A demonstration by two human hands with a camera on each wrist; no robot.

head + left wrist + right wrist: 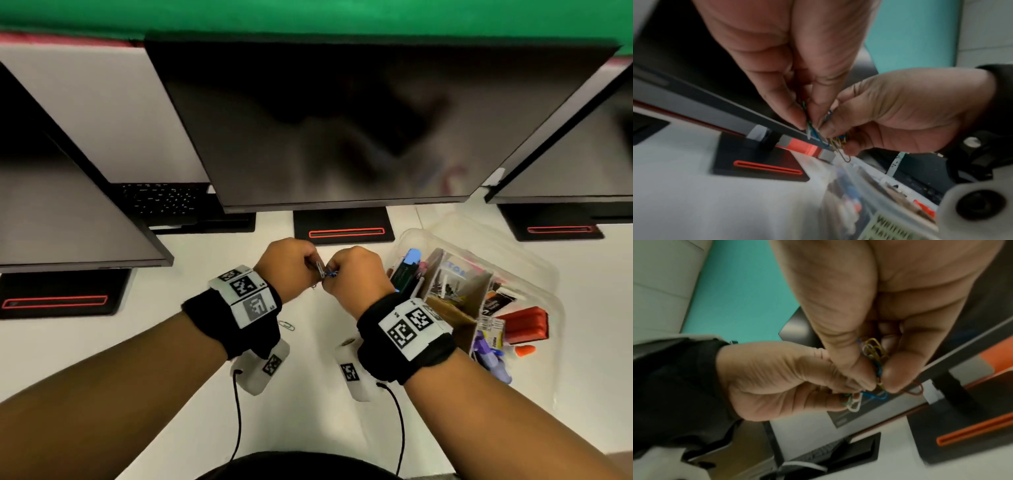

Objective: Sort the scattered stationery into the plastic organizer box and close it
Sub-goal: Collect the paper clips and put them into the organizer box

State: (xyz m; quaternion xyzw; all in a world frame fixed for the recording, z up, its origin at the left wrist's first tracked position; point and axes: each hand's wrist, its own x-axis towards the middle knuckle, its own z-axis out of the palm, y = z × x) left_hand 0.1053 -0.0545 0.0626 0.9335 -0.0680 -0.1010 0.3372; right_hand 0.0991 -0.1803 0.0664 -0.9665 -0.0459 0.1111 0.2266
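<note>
The two hands met above the table (144,346), at twelve o'clock from the person: the left hand (285,265) at nine o'clock of the right hand (356,274), a cluster of paper clips (325,272) pinched between them. One loose paper clip (287,325) lay on the table at six o'clock of the left hand. The organizer box (534,281) sat open at three o'clock of the right hand, stationery inside it. The monitor base (342,228) stood at twelve o'clock of the hands, under the middle monitor (342,120).
</note>
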